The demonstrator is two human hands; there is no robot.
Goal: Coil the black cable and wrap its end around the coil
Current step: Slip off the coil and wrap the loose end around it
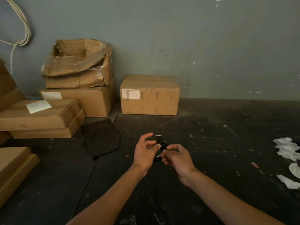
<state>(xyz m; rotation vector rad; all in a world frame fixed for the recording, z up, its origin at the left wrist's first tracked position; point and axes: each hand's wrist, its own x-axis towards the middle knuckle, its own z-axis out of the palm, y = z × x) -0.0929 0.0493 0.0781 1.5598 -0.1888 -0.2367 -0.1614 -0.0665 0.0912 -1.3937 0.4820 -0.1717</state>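
Observation:
A small coil of black cable (pixel 162 144) is held between both hands above the dark table, near the middle of the view. My left hand (pixel 146 151) pinches the coil with thumb and fingers, the other fingers spread. My right hand (pixel 176 157) grips the coil's near side, fingers curled around the cable. A plug end with a pale tip (pixel 158 136) sticks up behind the coil. Much of the coil is hidden by my fingers.
Closed cardboard box (pixel 150 95) stands at the back against the wall. Stacked and crushed boxes (pixel 76 78) fill the left. A dark cloth (pixel 101 139) lies left of my hands. Crumpled white pieces (pixel 287 150) lie at the right edge.

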